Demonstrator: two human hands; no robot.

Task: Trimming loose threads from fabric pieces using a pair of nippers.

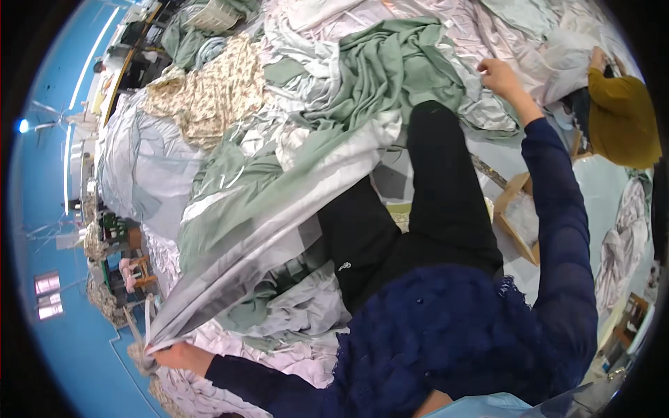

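Note:
My left hand, stretched far out to the lower left, is closed on the corner of a green and white cloth. That cloth runs taut and slanting from the hand up over my left thigh, its pale underside showing along one edge. At the upper right, my right hand is held up with fingers bent and pinched together. It is beside a crumpled white cloth and a heaped green cloth; whatever is between its fingertips, if anything, is too small to make out.
A floral cloth and a pale blue fabric bundle lie at the left. An open wooden box stands beside my right leg. A person in a mustard top handles fabric at the far right. Pink cloth lies near my left arm.

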